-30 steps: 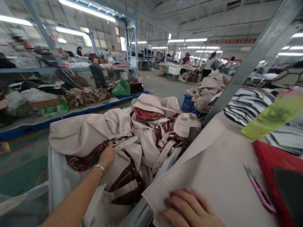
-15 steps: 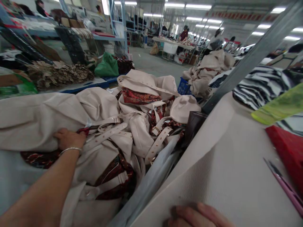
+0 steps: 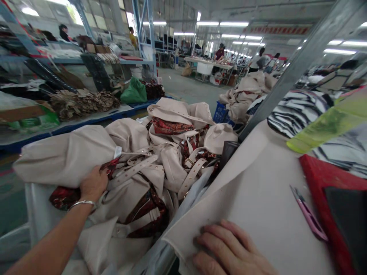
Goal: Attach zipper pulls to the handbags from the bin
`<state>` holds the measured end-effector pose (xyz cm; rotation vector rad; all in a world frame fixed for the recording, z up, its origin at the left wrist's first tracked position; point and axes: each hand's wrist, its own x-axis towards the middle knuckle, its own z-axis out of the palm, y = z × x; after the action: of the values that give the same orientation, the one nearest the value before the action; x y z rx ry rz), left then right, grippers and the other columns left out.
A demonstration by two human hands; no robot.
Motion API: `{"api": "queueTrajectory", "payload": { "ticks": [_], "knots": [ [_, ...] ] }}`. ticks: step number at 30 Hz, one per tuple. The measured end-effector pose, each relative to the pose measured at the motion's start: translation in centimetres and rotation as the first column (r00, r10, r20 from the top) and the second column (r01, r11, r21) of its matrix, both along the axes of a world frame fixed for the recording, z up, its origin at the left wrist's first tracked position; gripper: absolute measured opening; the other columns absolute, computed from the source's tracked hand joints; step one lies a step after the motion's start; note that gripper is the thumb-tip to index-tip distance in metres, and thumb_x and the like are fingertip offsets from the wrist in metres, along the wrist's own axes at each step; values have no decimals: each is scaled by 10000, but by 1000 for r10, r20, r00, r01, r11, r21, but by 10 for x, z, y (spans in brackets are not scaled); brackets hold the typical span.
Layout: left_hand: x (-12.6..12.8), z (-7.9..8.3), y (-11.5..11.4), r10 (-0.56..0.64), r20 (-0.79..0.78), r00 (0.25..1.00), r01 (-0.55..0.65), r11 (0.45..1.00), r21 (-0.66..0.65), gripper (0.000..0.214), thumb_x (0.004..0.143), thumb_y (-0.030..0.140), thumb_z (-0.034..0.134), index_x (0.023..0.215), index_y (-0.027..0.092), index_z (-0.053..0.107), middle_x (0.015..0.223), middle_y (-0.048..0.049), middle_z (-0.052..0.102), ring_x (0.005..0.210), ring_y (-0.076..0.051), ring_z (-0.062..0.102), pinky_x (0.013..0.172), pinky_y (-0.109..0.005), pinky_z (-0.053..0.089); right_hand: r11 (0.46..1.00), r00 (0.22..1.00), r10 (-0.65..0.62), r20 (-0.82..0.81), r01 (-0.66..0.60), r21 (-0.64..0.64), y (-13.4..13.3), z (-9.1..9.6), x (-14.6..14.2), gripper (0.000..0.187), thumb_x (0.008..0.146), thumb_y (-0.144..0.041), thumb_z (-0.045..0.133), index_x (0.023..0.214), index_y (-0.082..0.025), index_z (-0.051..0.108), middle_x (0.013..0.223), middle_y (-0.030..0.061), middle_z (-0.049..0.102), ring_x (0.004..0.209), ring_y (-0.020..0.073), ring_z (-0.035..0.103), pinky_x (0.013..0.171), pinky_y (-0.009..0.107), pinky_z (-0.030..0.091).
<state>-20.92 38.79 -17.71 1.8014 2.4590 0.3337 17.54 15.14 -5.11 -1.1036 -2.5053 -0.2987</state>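
My left hand (image 3: pixel 92 185), a silver bangle on its wrist, is closed on a beige coat (image 3: pixel 69 154) at the top of a heap of beige coats with red patterned lining and studded belts (image 3: pixel 172 152). The fingers are tucked under the fabric by a white label. My right hand (image 3: pixel 232 250) lies flat, fingers spread, on the beige cloth that covers the worktable (image 3: pixel 258 198), near its front left corner.
A pink thread snip (image 3: pixel 308 215) lies on the table beside a red-edged dark board (image 3: pixel 341 198). Striped fabric (image 3: pixel 298 112) and a yellow-green sheet (image 3: pixel 329 126) sit behind a slanted metal post (image 3: pixel 289 74). Shelves with goods stand left; people work at far tables.
My left hand shifted left along the heap and closed on the top coat's edge, lifting it slightly. My right hand stayed flat on the table cloth while the view swung.
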Motion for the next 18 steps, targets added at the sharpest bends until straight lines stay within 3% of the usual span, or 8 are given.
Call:
{"api": "queueTrajectory", "payload": {
  "ticks": [3, 5, 8, 10, 12, 14, 18],
  "knots": [
    [3, 41, -17, 33, 3, 999, -33, 990, 140, 396, 1019, 361, 311, 1167, 109, 579, 845, -90, 635, 664, -217, 554, 597, -261, 316, 997, 999, -28, -43, 24, -79, -3, 3, -5, 285, 1095, -317, 375, 1088, -273, 656, 1133, -42, 726, 1099, 162, 633, 1099, 318, 346],
    [-1, 73, -31, 50, 15, 999, -52, 970, 237, 373, 1007, 347, 328, 1190, 134, 573, 864, -79, 638, 703, -218, 565, 621, -260, 335, 970, 1000, 3, 0, -3, -242, -5, 11, -8, 254, 1048, -422, 486, 1161, -255, 641, 1201, -4, 704, 1150, 203, 616, 1087, 363, 363],
    [-14, 126, -54, 77, 46, 996, -89, 919, 384, 361, 968, 346, 366, 1158, 150, 603, 911, -81, 656, 785, -229, 593, 671, -262, 385, 867, 998, -53, 24, 58, -496, -10, 28, -14, 465, 895, -566, 669, 1227, -241, 645, 1270, 46, 670, 1195, 269, 585, 1124, 447, 334],
    [-22, 163, -71, 100, 70, 993, -121, 864, 489, 389, 944, 358, 367, 1148, 144, 620, 967, -97, 671, 840, -243, 612, 715, -276, 421, 803, 992, -125, 18, 111, -586, -13, 37, -18, 464, 867, -536, 706, 1225, -247, 658, 1277, 48, 655, 1217, 270, 554, 1160, 463, 275],
    [-25, 202, -91, 111, 90, 990, -142, 795, 590, 433, 923, 371, 355, 1165, 130, 622, 1032, -118, 678, 900, -256, 628, 772, -295, 450, 805, 987, -159, -26, 115, -582, -17, 42, -21, 390, 883, -479, 699, 1198, -253, 666, 1233, 35, 658, 1202, 251, 537, 1165, 449, 252],
    [-23, 240, -114, 108, 103, 989, -149, 720, 678, 461, 905, 382, 354, 1178, 124, 621, 1081, -124, 679, 977, -262, 633, 835, -305, 464, 842, 985, -158, -67, 99, -530, -21, 43, -23, 339, 901, -446, 681, 1180, -255, 666, 1192, 26, 662, 1172, 241, 533, 1149, 440, 271],
    [-5, 317, -170, -11, 19, 1000, -10, 542, 841, 471, 922, 428, 392, 1158, 115, 652, 1019, -104, 697, 959, -249, 639, 833, -297, 467, 888, 979, -186, -84, 131, -441, -31, 41, -28, 375, 888, -438, 690, 1205, -239, 665, 1243, 57, 645, 1195, 276, 524, 1110, 442, 357]
  ]
}}
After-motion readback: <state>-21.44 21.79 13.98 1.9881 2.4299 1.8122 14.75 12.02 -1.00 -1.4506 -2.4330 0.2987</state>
